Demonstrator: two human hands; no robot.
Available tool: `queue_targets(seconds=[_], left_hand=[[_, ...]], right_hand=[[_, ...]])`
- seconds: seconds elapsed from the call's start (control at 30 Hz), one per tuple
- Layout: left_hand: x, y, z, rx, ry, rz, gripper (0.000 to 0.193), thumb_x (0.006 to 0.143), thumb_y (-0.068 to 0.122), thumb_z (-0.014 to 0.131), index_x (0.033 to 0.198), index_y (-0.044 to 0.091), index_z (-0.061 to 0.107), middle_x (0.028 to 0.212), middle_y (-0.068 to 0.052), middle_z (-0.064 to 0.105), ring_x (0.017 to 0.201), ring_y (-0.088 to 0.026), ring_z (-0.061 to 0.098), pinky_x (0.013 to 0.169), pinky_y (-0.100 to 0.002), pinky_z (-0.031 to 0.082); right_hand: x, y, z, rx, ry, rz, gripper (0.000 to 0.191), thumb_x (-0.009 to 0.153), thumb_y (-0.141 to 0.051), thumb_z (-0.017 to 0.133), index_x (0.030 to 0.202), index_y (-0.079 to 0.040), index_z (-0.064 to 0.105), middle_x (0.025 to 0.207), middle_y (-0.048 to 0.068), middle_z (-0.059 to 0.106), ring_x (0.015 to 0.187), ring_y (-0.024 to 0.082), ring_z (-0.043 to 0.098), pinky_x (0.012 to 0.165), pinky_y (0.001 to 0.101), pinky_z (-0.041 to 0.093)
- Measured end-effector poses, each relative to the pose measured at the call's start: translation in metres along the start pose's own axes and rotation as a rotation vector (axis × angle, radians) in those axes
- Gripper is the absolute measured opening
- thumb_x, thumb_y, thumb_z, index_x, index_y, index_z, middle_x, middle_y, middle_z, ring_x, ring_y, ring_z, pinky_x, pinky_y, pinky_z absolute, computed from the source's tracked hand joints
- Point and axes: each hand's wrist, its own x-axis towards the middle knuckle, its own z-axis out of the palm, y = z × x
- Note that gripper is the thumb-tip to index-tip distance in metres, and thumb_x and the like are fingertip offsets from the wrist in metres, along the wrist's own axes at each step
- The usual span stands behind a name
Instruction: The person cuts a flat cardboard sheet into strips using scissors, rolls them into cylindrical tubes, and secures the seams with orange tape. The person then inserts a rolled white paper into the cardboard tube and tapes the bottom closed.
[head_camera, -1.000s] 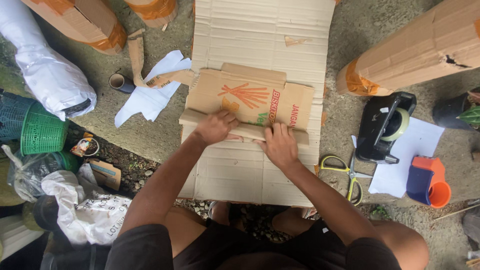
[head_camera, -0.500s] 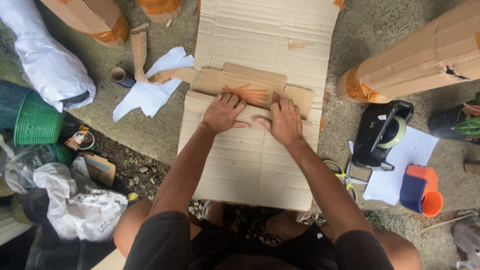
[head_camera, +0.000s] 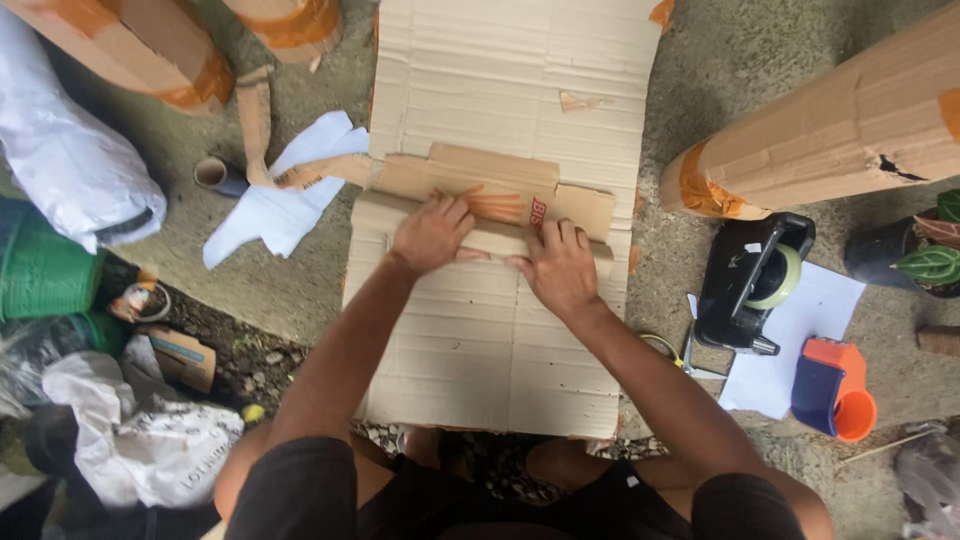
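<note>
Head view: a large cardboard sheet (head_camera: 500, 330) lies flat on the concrete floor (head_camera: 300, 270), and across its middle lies a smaller folded cardboard piece (head_camera: 500, 200) with an orange print.

The left hand (head_camera: 432, 232) rests palm down on the lower fold of that piece, fingers (head_camera: 455, 210) slightly spread and pointing up toward the print, pressing rather than gripping. The right hand (head_camera: 560, 268) lies just beside it, also flat, its fingers (head_camera: 562, 235) close together on the same fold, fingertips at the crease. The folded piece thus lies under both sets of fingers and reaches past them to either side and above. The hands are near each other but not touching.

To the right on the floor lie a black tape dispenser (head_camera: 752, 285), white paper (head_camera: 800, 340), an orange tape gun (head_camera: 835, 390) and scissors (head_camera: 675, 352). To the left lie crumpled white paper (head_camera: 280, 200) and a green basket (head_camera: 40, 270).
</note>
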Motion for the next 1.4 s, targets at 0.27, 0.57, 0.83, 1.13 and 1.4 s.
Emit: queue_targets(seconds=[0.27,0.57,0.83,1.13,1.4], left_hand=[[0.047,-0.029,-0.013,-0.315,-0.205,-0.214,0.07,0.088,0.075,0.058,0.1,0.008,0.077,0.103,-0.012,0.073,0.1,-0.029,0.068,0.084,-0.042,0.057],[0.06,-0.017,-0.01,-0.297,0.019,-0.505,0.03,0.105,0.035,0.059,0.106,0.008,0.072,0.119,-0.013,0.067,0.118,-0.031,0.059,0.099,-0.046,0.045],[0.085,-0.042,0.015,-0.28,0.176,-0.466,0.053,0.093,0.029,0.057,0.143,0.016,0.06,0.154,-0.024,0.041,0.145,-0.038,0.032,0.118,-0.059,0.018],[0.068,-0.05,0.014,-0.328,0.147,-0.296,0.043,0.103,0.046,0.057,0.109,0.005,0.071,0.114,-0.017,0.062,0.107,-0.031,0.057,0.093,-0.047,0.045],[0.084,-0.063,0.026,-0.114,0.263,-0.363,0.033,0.101,0.033,0.058,0.08,0.012,0.072,0.086,-0.005,0.066,0.086,-0.022,0.062,0.078,-0.039,0.045]], right_hand=[[0.035,0.02,0.022,0.068,-0.015,0.111,0.049,0.096,-0.048,0.067,0.093,0.001,0.07,0.085,0.019,0.068,0.076,0.031,0.068,0.064,0.0403,0.057],[0.058,0.035,0.03,0.135,-0.147,0.287,0.044,0.1,-0.048,0.068,0.094,-0.004,0.071,0.083,0.014,0.072,0.074,0.028,0.07,0.065,0.0409,0.058],[0.047,0.027,0.046,0.003,0.229,0.063,0.079,0.084,-0.066,0.064,0.132,-0.003,0.06,0.111,0.023,0.061,0.102,0.034,0.054,0.086,0.0474,0.049],[0.066,0.071,0.052,-0.092,-0.102,-0.131,0.081,0.097,-0.072,0.053,0.122,0.001,0.073,0.099,0.017,0.071,0.096,0.027,0.068,0.08,0.0362,0.057],[0.125,0.085,0.014,0.222,-0.343,0.11,0.071,0.089,-0.071,0.059,0.094,-0.003,0.077,0.09,0.014,0.071,0.089,0.026,0.069,0.08,0.0439,0.057]])
